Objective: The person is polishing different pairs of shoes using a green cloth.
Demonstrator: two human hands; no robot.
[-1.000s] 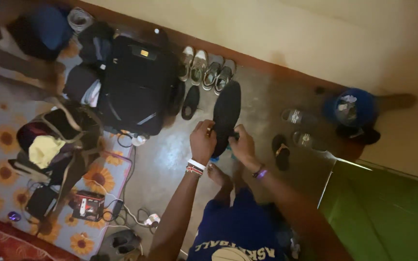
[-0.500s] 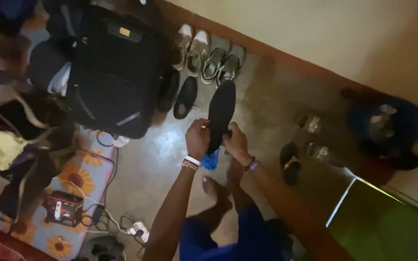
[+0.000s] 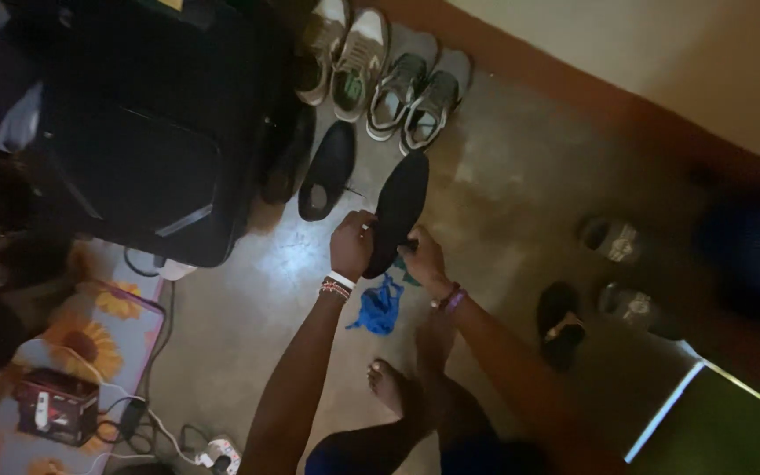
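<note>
Down by my bare foot [image 3: 389,380] the concrete floor [image 3: 248,325] is dim, so I work by feel as much as sight. Just above it a crumpled blue cloth [image 3: 380,303] hangs or lies under my wrists (I cannot tell whether it touches the ground).

My left hand [image 3: 351,245] is closed around the near edge of the black shoe [image 3: 395,209], fingers wrapped over its side. My right hand [image 3: 420,258] is curled at the shoe's lower end, pinching it from the other side; whether it also grips something small and greenish there is too dark to tell. The shoe stands tilted, dark underside toward me, toe pointing away to the wall.

To do this well I judge both grips should stay low and firm, thumbs braced, so the shoe does not twist while I handle it.

Beyond it lies its black mate [image 3: 327,170] beside the black suitcase [image 3: 142,132], then two pairs of sneakers [image 3: 380,75] against the wall, with sandals [image 3: 613,273] off to the right.
</note>
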